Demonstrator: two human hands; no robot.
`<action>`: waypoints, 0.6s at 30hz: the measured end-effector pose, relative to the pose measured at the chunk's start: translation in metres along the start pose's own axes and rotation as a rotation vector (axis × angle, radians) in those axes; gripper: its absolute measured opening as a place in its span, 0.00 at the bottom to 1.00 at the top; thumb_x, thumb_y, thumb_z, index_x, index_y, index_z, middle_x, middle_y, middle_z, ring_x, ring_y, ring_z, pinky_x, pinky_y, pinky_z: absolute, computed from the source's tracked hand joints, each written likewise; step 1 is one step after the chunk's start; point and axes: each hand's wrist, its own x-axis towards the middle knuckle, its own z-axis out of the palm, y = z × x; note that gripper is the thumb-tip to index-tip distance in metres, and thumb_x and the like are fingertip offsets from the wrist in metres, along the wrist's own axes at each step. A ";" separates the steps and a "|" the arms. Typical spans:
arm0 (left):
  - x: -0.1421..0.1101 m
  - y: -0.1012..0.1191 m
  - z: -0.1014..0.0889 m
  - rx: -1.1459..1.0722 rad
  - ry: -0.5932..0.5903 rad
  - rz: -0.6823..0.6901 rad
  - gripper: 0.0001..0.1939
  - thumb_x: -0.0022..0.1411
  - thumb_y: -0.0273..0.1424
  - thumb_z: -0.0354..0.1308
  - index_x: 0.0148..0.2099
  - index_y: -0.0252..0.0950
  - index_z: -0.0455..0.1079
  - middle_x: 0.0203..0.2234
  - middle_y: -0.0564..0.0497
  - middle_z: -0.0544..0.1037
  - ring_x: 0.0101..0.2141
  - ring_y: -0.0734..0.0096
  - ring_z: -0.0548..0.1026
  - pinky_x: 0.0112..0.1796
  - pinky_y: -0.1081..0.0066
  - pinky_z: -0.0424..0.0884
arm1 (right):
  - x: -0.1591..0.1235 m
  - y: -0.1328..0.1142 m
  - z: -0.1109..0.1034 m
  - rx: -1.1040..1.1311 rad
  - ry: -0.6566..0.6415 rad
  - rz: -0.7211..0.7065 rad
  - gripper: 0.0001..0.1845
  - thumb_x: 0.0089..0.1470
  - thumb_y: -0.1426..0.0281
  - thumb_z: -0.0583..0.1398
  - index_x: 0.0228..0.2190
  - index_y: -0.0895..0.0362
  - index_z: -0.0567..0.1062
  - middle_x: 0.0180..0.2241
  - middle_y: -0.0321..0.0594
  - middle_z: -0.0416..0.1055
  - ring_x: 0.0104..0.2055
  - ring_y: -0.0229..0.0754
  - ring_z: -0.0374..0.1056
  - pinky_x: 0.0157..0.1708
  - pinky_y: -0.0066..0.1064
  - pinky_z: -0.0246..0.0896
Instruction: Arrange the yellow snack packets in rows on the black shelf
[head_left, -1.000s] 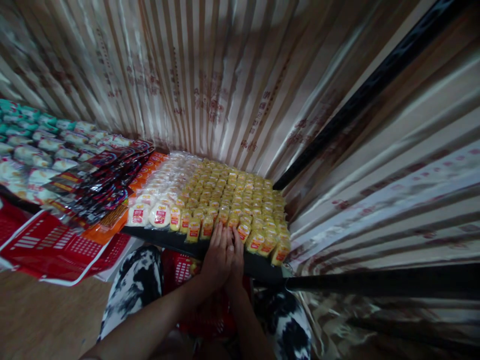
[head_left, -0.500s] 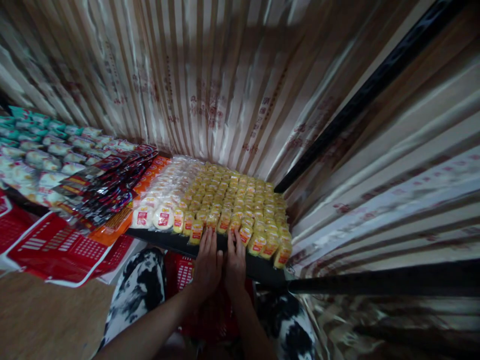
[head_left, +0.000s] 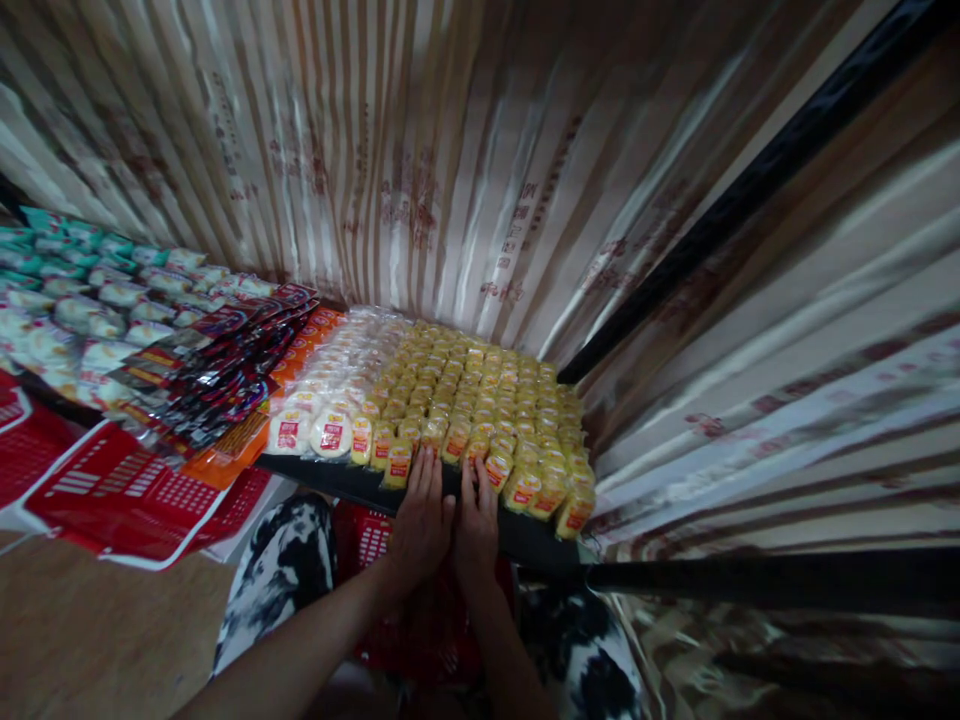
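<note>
Rows of small yellow wrapped cakes (head_left: 480, 390) with red labels stand packed on a dark shelf (head_left: 330, 478). At their front row, my left hand (head_left: 421, 515) lies with fingers stretched out, its fingertips against the face of a yellow pack. Just to its right, my right hand (head_left: 475, 520) is also open and flat, fingertips touching the front of another pack. Neither hand grips anything. Left of the yellow packs are rows of round white wrapped cakes (head_left: 331, 432) with red labels.
Farther left lie dark red snack packets (head_left: 225, 350), orange packets (head_left: 225, 462) and white-and-teal packs (head_left: 97, 290). Red shopping baskets (head_left: 127, 490) sit below the shelf at left. A black post (head_left: 720, 200) slants up at right before a printed curtain (head_left: 450, 150).
The view has shifted slightly, so the goods and hands sit a little farther right. Both hands keep their place against the front row of yellow packs.
</note>
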 end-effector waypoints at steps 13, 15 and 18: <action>0.004 -0.003 0.004 0.002 -0.008 -0.010 0.26 0.66 0.29 0.39 0.63 0.23 0.43 0.61 0.31 0.48 0.62 0.55 0.40 0.56 0.49 0.56 | 0.004 -0.008 -0.002 -0.031 -0.058 0.012 0.33 0.58 0.75 0.43 0.62 0.52 0.36 0.63 0.48 0.42 0.64 0.49 0.41 0.57 0.47 0.49; 0.003 -0.003 0.005 -0.001 0.009 0.007 0.26 0.66 0.29 0.39 0.63 0.23 0.42 0.61 0.31 0.48 0.62 0.55 0.40 0.56 0.49 0.56 | 0.003 -0.007 -0.001 -0.030 -0.040 0.016 0.33 0.58 0.76 0.43 0.62 0.51 0.37 0.63 0.48 0.42 0.63 0.50 0.42 0.57 0.46 0.50; 0.002 -0.004 0.005 -0.014 0.019 0.009 0.27 0.66 0.29 0.39 0.64 0.25 0.40 0.62 0.32 0.47 0.62 0.55 0.39 0.56 0.49 0.56 | 0.001 -0.005 0.000 -0.013 -0.017 0.005 0.33 0.58 0.76 0.42 0.62 0.51 0.37 0.63 0.47 0.42 0.63 0.50 0.44 0.56 0.48 0.51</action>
